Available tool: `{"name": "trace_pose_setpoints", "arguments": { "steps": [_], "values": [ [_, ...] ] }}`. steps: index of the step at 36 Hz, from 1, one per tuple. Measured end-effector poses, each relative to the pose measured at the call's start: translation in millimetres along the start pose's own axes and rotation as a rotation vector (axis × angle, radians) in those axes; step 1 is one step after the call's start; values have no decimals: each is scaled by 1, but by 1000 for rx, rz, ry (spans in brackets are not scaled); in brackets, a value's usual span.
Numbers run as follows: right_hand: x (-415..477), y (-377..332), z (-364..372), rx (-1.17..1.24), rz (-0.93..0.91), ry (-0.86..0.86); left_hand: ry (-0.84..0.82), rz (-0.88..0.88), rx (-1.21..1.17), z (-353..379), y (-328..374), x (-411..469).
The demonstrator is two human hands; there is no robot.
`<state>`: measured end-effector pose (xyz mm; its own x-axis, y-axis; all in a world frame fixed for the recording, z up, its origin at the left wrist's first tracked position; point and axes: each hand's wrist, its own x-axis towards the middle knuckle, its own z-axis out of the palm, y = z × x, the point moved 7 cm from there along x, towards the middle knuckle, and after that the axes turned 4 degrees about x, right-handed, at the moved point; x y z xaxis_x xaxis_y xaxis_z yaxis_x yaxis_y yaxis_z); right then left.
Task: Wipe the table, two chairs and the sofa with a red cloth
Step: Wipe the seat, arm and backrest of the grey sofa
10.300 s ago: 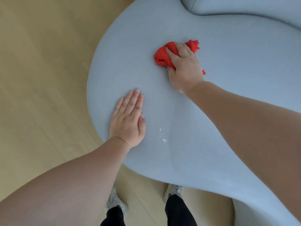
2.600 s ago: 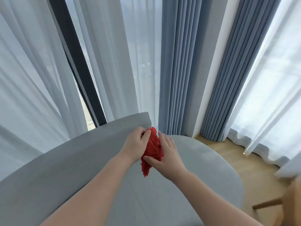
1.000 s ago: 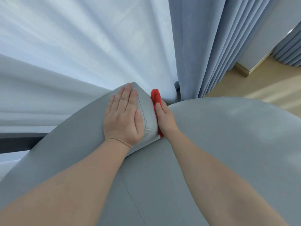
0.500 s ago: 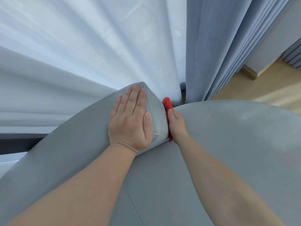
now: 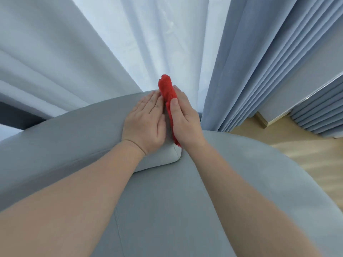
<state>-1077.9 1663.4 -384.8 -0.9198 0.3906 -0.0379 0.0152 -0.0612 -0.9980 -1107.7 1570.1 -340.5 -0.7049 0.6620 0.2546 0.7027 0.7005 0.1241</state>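
Left hand [image 5: 146,125] lies flat, fingers straight, on the sofa [image 5: 167,201] back's end. Right hand [image 5: 187,121] fingers clamp the red cloth [image 5: 168,93].

I am looking down on the left grip [image 5: 146,125], which is lying flat on top of the sofa backrest [image 5: 74,130] at its right end. The right grip [image 5: 185,119] is sitting just right of it, holding the cloth [image 5: 167,89] against the backrest's end face. The cloth is standing between the two grips and sticking up past the fingertips. The sofa seat [image 5: 204,201] is spreading before and right of the backrest. Behind the sofa the left curtain [image 5: 130,43] is hanging, with the right curtain [image 5: 250,62] beside it. The floor [image 5: 306,158] is lying beyond the seat's right edge.
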Motion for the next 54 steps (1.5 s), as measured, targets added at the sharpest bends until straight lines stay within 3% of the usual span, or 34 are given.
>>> {"name": "trace_pose_setpoints", "arguments": {
  "steps": [6,10,14,19,24,27,35,43,54],
  "values": [
    [5,-25,21,-573,-75,-41,82,-200,-244,-47,-26,-69],
    [1,-34,43,-811,-244,16,93,-281,-198,-60,-49,-132],
    [-4,-45,70,-975,-478,-53,100,-376,-119,-74,-93,-156],
    [4,-48,77,-1060,-456,-85,84,-513,45,-101,-167,-176],
    [0,-47,87,-1150,-430,-14,-157,-463,219,-93,-224,-197],
    [-1,-46,91,-1177,-441,5,-207,-441,220,-84,-244,-190],
    [-5,-48,101,-1238,-413,43,-138,-348,170,-76,-248,-185],
    [-12,-42,164,-1323,-355,20,-94,-315,135,-71,-252,-183],
    [-43,-37,256,-1315,-323,-132,-82,-290,99,-74,-252,-182]
  ]
}}
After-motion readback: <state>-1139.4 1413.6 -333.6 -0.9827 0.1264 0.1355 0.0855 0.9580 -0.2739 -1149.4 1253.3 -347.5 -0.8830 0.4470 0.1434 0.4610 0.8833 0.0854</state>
